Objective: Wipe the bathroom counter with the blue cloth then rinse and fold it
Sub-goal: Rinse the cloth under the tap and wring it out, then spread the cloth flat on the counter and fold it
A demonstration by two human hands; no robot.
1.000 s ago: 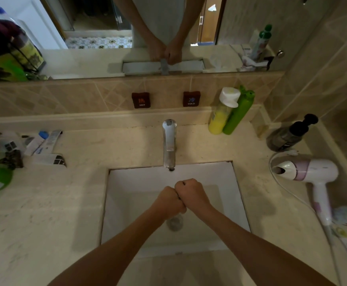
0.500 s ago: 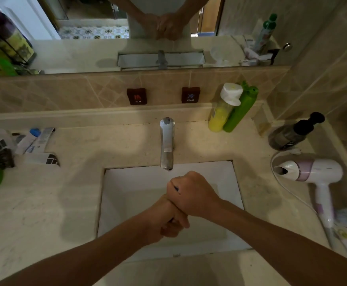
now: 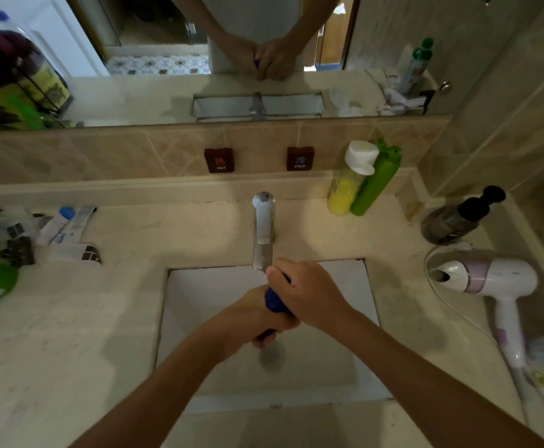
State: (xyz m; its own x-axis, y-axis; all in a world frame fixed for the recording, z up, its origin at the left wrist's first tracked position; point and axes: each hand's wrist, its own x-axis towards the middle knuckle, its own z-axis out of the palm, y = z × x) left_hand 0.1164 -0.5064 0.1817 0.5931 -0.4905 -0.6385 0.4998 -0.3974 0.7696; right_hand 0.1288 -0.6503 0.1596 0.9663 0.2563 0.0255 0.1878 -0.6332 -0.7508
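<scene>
Beige stone table with a white rectangular sink set in the middle, mirror along the far wall. Both hands over the basin, just near of the faucet spout. Blue cloth is bunched into a tight roll between them, mostly hidden; only short blue bits show. Left hand grip is wrapped tight around the near, lower end of the cloth, right hand grip clenched around the far, upper end, knuckles touching. Drain sits directly below the hands. Far right: yellow bottle and green bottle leaning together against the ledge, dark pump bottle lying beside them. White hair dryer on the right table. Tubes on the left.
</scene>
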